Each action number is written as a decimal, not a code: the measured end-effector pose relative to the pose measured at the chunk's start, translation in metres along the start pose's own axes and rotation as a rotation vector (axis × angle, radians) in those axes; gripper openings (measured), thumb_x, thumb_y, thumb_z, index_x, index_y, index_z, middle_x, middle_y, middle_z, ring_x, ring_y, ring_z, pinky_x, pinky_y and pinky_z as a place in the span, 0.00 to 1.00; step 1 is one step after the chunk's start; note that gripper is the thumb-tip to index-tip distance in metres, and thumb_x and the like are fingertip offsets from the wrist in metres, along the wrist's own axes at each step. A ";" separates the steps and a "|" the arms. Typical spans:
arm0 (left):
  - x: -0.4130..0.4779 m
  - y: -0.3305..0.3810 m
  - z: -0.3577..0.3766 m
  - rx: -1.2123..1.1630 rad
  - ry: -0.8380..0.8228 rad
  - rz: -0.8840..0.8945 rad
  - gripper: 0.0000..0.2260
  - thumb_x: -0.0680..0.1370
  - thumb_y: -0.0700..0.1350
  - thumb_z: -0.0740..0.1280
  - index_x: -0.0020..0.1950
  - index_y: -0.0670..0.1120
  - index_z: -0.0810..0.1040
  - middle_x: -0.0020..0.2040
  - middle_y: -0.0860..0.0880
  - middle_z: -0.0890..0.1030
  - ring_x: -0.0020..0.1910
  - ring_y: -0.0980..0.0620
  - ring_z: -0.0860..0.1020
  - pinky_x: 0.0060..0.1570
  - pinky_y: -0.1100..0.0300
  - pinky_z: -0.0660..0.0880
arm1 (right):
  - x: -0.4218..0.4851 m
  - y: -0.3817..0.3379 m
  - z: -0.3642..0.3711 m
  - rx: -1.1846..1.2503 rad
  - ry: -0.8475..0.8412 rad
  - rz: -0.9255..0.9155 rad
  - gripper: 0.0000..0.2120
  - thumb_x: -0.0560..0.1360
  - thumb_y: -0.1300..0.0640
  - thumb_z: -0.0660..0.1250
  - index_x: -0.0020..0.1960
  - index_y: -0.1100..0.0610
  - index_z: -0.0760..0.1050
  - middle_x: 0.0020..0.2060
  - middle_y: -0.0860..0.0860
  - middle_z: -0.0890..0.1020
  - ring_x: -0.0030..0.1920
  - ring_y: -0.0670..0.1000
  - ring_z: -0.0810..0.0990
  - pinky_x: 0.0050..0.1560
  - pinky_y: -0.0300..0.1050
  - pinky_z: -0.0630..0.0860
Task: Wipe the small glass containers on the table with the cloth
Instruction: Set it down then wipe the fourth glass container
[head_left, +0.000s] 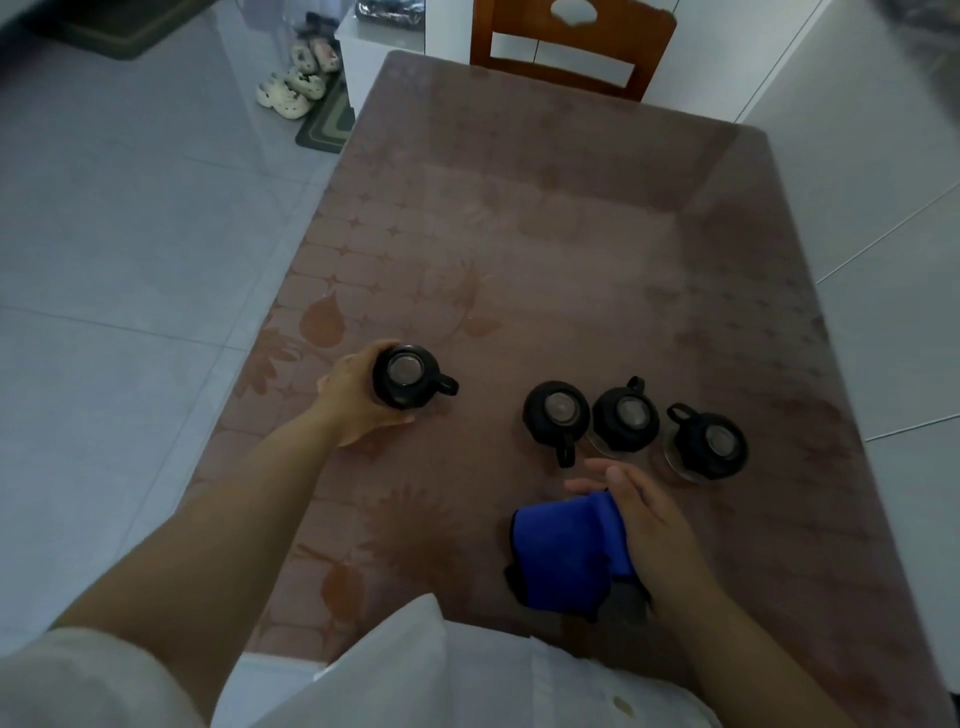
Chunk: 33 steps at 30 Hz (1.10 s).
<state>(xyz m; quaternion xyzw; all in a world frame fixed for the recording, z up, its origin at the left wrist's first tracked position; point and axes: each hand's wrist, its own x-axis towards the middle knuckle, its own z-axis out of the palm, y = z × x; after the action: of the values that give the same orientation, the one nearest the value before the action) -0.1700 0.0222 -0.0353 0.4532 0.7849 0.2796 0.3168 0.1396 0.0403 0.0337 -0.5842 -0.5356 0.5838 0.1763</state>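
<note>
A person in a white top stands at the near end of a long table covered with a brownish, leaf-patterned sheet. The left hand reaches out to the left side of the table and wraps its fingers and thumb round a small clear glass container with a black lid and a black side handle. This container stands upright on the cover, its handle pointing right, away from the palm. Well apart from it, further right, three more small glass containers with black lids stand in a close row, the left two almost touching. The left one's handle points toward the person, and the other two have handles pointing away. Just in front of that row is the right hand, its fingers nearly straight and loosely spread, pointing left. A bright blue cloth with a dark edge lies bunched beneath its palm, near the table's front edge. A brown wooden chair stands at the far end. Pale clog shoes sit on the grey tiled floor beside a striped mat.
</note>
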 end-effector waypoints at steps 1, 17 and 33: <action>-0.002 0.003 0.001 -0.043 0.009 -0.015 0.38 0.60 0.47 0.82 0.67 0.49 0.70 0.62 0.48 0.77 0.63 0.46 0.74 0.64 0.50 0.70 | -0.001 0.000 0.000 -0.002 -0.002 -0.002 0.13 0.79 0.48 0.54 0.54 0.51 0.75 0.45 0.47 0.85 0.47 0.47 0.83 0.55 0.54 0.78; -0.065 0.064 0.008 -0.578 0.043 -0.092 0.25 0.69 0.44 0.76 0.60 0.52 0.67 0.51 0.60 0.74 0.48 0.64 0.72 0.45 0.67 0.69 | -0.005 0.000 0.001 0.008 -0.026 -0.040 0.13 0.78 0.46 0.55 0.53 0.49 0.75 0.45 0.46 0.85 0.48 0.47 0.83 0.55 0.53 0.77; -0.111 0.125 0.052 -0.394 0.174 0.015 0.30 0.61 0.55 0.77 0.53 0.60 0.62 0.48 0.66 0.68 0.61 0.50 0.68 0.65 0.48 0.68 | -0.012 -0.049 0.015 0.183 0.131 -0.268 0.13 0.79 0.44 0.53 0.58 0.48 0.68 0.51 0.47 0.75 0.47 0.47 0.78 0.44 0.43 0.77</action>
<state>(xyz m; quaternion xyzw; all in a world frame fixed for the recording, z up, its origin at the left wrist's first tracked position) -0.0211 -0.0149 0.0492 0.3623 0.7361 0.4681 0.3283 0.1091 0.0420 0.0760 -0.5258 -0.5406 0.5620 0.3398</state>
